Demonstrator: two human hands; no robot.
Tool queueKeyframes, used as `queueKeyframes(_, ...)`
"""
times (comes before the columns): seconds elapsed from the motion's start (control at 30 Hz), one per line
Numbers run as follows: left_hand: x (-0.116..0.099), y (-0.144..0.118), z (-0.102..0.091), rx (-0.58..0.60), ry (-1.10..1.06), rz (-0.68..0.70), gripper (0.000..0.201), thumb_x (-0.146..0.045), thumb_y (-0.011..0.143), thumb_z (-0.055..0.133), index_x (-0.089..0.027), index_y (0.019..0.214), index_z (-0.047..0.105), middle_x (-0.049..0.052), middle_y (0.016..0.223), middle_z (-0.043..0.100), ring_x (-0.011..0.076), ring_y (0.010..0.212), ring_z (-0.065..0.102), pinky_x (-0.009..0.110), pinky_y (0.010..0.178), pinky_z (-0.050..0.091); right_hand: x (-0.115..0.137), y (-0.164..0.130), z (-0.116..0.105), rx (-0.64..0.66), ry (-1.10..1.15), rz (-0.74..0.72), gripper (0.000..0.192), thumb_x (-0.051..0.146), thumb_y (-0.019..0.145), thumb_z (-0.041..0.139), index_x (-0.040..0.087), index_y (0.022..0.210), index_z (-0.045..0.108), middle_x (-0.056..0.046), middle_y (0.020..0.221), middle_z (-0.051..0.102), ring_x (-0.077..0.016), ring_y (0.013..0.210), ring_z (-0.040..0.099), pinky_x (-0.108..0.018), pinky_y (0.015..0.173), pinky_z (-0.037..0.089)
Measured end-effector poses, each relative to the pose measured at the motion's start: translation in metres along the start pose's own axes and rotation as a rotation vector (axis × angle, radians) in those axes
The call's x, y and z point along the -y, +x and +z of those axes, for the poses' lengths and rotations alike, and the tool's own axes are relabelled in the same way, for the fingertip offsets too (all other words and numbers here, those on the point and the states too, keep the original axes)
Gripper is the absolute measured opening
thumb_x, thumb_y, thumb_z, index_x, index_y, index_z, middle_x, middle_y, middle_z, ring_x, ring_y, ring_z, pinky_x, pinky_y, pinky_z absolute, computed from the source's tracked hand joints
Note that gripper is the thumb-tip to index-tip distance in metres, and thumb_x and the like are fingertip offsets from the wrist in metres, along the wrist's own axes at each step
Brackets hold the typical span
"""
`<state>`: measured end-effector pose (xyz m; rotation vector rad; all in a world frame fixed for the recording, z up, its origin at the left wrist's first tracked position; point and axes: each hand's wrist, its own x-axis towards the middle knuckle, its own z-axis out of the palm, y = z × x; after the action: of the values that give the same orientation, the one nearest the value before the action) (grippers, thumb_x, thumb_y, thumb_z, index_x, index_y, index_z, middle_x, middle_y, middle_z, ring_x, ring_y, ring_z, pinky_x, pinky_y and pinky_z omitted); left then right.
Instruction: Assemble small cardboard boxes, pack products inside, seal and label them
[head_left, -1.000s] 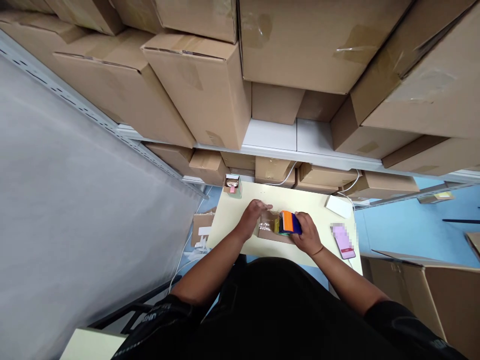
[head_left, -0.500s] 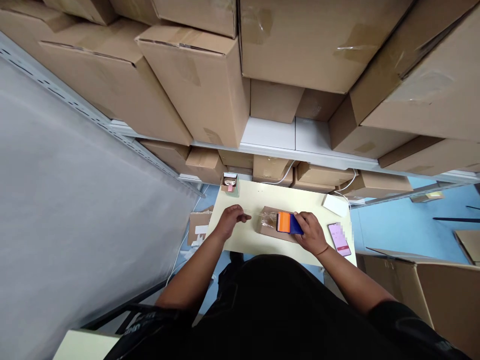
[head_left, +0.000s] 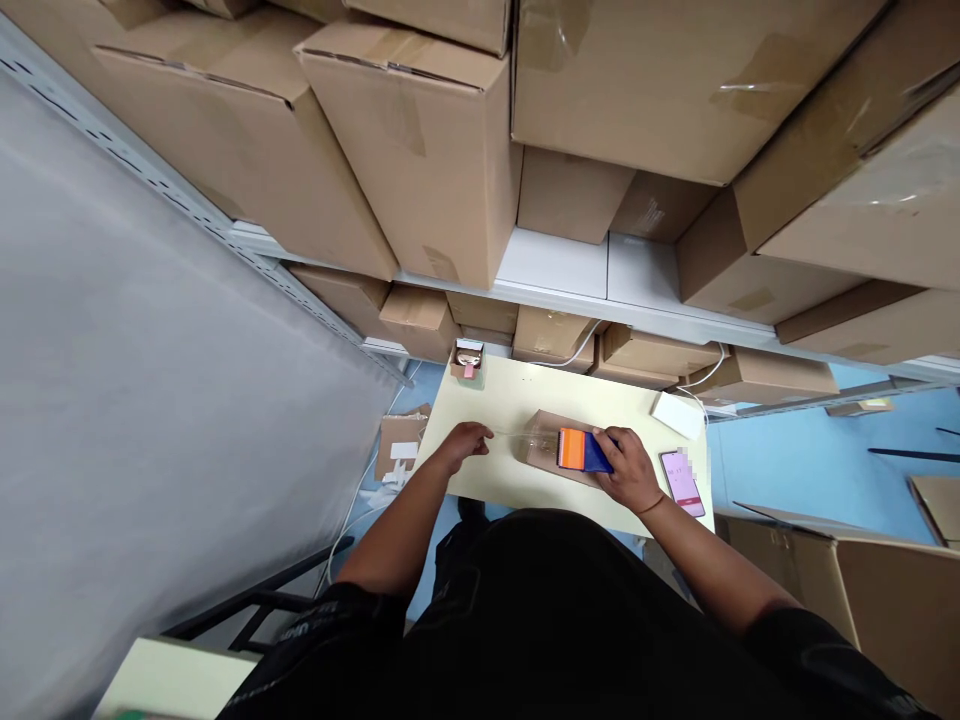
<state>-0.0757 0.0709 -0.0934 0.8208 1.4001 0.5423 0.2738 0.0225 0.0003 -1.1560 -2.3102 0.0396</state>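
On the table lies a small brown cardboard box [head_left: 541, 442] with clear shiny tape across its left part. My right hand [head_left: 627, 470] grips the blue end of a flat orange and blue thing [head_left: 573, 449] over the box; its exact kind I cannot make out. Left of the box, my left hand [head_left: 466, 446] is closed in a pinch. A thin clear strip, looking like tape [head_left: 511, 434], runs from its fingertips toward the box. Part of the box is hidden under my right hand and the orange and blue thing.
A phone [head_left: 682, 483] and a white box [head_left: 677, 414] sit at the right of the pale table [head_left: 487, 482]. A small open carton [head_left: 468, 362] stands at its back left corner. Shelves with cardboard boxes [head_left: 420, 130] rise behind; a large open carton [head_left: 892, 600] is at right.
My left hand has drawn slightly left relative to the box, and the clear strip between them looks straighter. My right hand keeps its grip. The whole view has shifted slightly.
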Motion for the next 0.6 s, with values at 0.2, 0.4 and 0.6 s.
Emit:
queueKeyframes(0.2, -0.001, 0.033, 0.050, -0.074, 0.266, 0.033, 0.016, -0.032, 0.081, 0.060, -0.021, 0.069, 0.065, 0.007, 0.075, 0.069, 0.0255, 0.083, 0.069, 0.039, 0.085, 0.053, 0.002, 0.002, -0.002, 0.002, -0.012, 0.009, 0.074, 0.020, 0.090, 0.058, 0.028, 0.159, 0.032, -0.013, 0.112, 0.057, -0.0307, 0.098, 0.058, -0.051, 0.082, 0.055)
queueKeyframes(0.4, 0.001, 0.047, 0.084, -0.085, 0.421, 0.046, 0.012, -0.028, 0.083, 0.063, -0.020, 0.074, 0.065, 0.017, 0.097, 0.074, 0.0341, 0.108, 0.067, 0.042, 0.094, 0.047, 0.002, 0.003, -0.001, 0.006, -0.027, 0.023, 0.074, 0.020, 0.089, 0.059, 0.027, 0.159, 0.032, -0.014, 0.114, 0.057, -0.0313, 0.099, 0.057, -0.052, 0.084, 0.055)
queueKeyframes(0.6, 0.011, 0.055, 0.093, -0.107, 0.405, 0.039, 0.045, -0.033, 0.089, 0.061, -0.017, 0.130, 0.057, 0.011, 0.098, 0.075, 0.0289, 0.093, 0.071, 0.038, 0.085, 0.050, -0.001, 0.001, 0.001, 0.005, -0.019, 0.055, 0.073, 0.021, 0.089, 0.059, 0.028, 0.158, 0.034, -0.014, 0.115, 0.056, -0.0313, 0.099, 0.057, -0.053, 0.083, 0.055)
